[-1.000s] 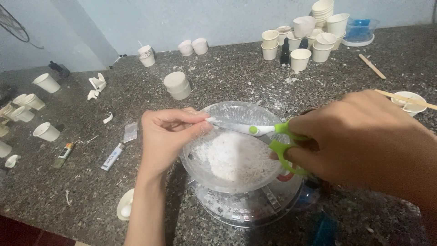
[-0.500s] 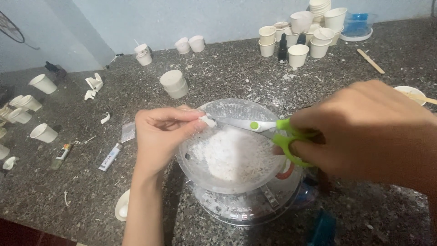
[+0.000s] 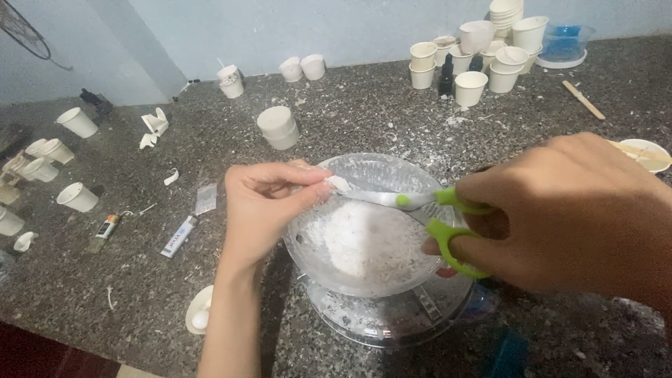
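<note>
My right hand (image 3: 567,210) grips green-handled scissors (image 3: 427,210), with the blades reaching left over a clear plastic bowl (image 3: 371,231) that holds white powder and flakes. My left hand (image 3: 266,206) pinches a small white piece (image 3: 339,184) at the blade tips, above the bowl's left rim. The bowl rests on a round clear-topped scale (image 3: 392,315) on the speckled stone counter (image 3: 350,119).
Several white paper cups (image 3: 483,52) cluster at the back right, others stand at the left (image 3: 77,196) and one upside down (image 3: 278,127) behind the bowl. A lighter (image 3: 105,231), a small white tube (image 3: 179,236), wooden sticks (image 3: 582,99) and a blue-tinted dish (image 3: 565,43) lie around.
Both hands and the scissors stay over the bowl; the view has shifted slightly, and the scissors sit a little lower over the powder.
</note>
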